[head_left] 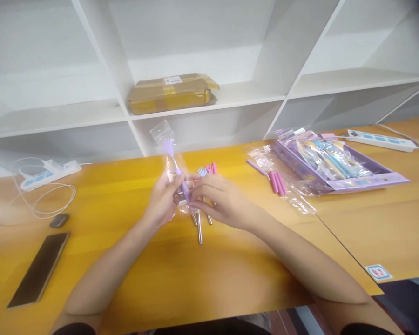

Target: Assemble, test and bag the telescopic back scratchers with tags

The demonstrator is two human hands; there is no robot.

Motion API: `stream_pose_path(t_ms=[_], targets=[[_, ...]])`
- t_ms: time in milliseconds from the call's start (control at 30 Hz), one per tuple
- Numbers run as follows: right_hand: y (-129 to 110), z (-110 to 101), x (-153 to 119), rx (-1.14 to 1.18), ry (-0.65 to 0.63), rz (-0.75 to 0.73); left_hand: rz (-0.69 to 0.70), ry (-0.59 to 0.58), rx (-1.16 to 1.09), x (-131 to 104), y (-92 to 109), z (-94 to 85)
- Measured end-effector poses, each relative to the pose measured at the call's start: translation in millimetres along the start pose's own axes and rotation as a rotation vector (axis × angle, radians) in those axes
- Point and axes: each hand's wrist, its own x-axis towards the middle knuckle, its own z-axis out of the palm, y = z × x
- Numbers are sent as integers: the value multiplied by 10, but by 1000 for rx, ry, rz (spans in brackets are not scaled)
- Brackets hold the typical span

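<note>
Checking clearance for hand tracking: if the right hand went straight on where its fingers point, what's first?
The right hand would likely meet the bagged purple stick first, then the left hand holding it. Any gap to the stick looks tiny; depth leaves exact contact unclear.

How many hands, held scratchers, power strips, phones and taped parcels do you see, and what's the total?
Left hand and right hand: 2
Held scratcher: 1
Left power strip and right power strip: 2
Phone: 1
Taped parcel: 1
Total: 7
</note>
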Motion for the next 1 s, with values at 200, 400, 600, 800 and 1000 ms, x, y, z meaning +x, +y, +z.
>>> stream_pose_path(t_ms=[200,400,600,800,1000], targets=[[59,-10,-28,-36,-7,100,-17,12,6,29,-28,-31],[78,-66,-23,-37,-46,167,-48,-5,80,39,-35,-130],[118,-66,-38,-33,-36,172,-73,-142,136,22,1,-177],[110,-88,-39,-16,-58,200,-133,-272,98,30,69,-153],[92,-97,-34,-4,-56,207,-121,-375,242,20,97,-212]])
